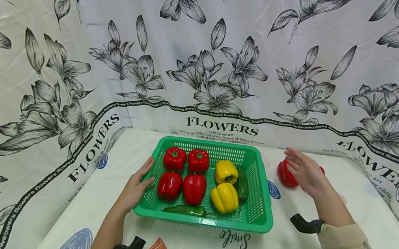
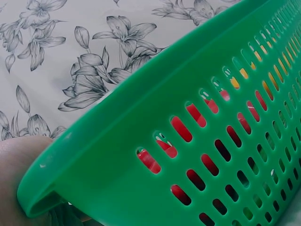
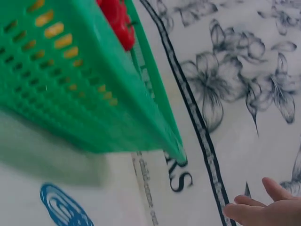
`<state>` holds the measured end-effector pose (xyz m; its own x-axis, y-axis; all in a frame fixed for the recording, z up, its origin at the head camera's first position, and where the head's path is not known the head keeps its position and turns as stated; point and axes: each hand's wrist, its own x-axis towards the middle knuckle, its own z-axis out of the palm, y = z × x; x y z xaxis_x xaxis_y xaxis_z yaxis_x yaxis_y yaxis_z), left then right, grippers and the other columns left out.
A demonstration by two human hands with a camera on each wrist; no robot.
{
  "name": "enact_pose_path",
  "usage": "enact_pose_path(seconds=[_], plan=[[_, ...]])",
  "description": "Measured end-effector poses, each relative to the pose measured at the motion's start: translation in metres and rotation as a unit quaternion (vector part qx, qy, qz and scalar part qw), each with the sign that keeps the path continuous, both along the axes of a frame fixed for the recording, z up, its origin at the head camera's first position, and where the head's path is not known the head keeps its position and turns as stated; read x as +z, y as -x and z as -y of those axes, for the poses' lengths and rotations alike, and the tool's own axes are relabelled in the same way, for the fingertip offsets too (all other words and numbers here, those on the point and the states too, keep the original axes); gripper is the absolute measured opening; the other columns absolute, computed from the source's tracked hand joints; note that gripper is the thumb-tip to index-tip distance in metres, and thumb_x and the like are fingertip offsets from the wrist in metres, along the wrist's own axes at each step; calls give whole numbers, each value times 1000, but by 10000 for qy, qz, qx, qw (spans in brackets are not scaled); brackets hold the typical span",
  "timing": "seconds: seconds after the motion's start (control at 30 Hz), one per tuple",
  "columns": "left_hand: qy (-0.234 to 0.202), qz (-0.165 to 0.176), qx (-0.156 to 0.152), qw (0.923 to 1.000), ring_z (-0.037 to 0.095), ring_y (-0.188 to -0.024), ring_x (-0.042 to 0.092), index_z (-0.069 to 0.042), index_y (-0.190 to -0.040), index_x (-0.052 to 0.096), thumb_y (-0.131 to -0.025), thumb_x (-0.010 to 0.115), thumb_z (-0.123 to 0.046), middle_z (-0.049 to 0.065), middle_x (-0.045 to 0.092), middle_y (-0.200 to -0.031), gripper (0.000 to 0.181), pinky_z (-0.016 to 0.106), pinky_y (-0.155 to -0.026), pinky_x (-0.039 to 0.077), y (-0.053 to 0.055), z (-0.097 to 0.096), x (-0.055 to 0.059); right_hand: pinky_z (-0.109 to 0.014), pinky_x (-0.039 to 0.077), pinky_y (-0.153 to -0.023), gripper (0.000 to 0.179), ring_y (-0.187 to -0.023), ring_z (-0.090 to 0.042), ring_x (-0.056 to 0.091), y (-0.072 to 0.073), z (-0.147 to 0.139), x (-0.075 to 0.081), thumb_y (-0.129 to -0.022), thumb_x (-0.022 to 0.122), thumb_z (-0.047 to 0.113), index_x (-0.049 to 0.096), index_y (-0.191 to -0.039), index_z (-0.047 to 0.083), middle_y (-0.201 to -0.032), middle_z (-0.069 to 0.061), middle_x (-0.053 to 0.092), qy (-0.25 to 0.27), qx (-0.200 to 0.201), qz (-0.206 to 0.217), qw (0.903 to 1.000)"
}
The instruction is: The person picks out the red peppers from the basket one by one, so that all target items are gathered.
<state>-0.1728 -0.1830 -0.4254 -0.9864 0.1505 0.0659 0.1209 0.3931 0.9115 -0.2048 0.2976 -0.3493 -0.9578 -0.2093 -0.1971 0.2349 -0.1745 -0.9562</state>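
A green plastic basket (image 1: 201, 222) stands in the middle of the table. Inside lie several red bell peppers (image 1: 194, 189), two yellow bell peppers (image 1: 224, 198) and two long green peppers (image 1: 186, 210). My left hand (image 1: 136, 188) holds the basket's left rim, thumb over the edge. The left wrist view shows part of that hand (image 2: 21, 155) against the rim, most of it hidden. Off to the basket's right, my right hand (image 1: 305, 171) is raised with fingers extended and holds nothing. Red bell pepper (image 1: 286, 174) shows behind it, partly covered by the hand.
A white cloth with coloured drawings covers the table (image 1: 126, 149). Behind it and along the sides hangs a white curtain (image 1: 175, 79) printed with black flowers. Black wrist mounts (image 1: 306, 224) sit on both wrists.
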Motion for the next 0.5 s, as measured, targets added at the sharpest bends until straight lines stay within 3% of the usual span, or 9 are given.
enact_pose_path(seconds=[0.2, 0.33, 0.5], plan=[[-4, -4, 11, 10000, 29, -146, 6, -8, -147, 25, -96, 44, -7, 0, 13, -158, 55, 57, -112, 15, -1, 0, -1, -44, 1, -117, 56, -145, -33, -8, 3, 26, 1, -99, 38, 38, 22, -148, 16, -158, -12, -6, -132, 654, -100, 9977], [25, -23, 28, 10000, 29, -146, 6, -9, -147, 25, -96, 44, -8, 0, 13, -158, 55, 57, -112, 15, 0, 0, -1, -40, 11, -116, 46, -145, -34, 4, 8, 42, 1, -98, 40, 37, 37, -141, 19, -156, -13, 6, -212, 793, -84, 9966], [39, -16, 44, 10000, 28, -146, 6, -10, -147, 26, -96, 44, -8, -1, 13, -158, 55, 57, -112, 14, 1, 1, -1, -42, 12, -116, 61, -145, -35, 6, 15, 60, 2, -98, 42, 34, 21, -148, 6, -156, -18, 5, -326, 973, 1, 9947]])
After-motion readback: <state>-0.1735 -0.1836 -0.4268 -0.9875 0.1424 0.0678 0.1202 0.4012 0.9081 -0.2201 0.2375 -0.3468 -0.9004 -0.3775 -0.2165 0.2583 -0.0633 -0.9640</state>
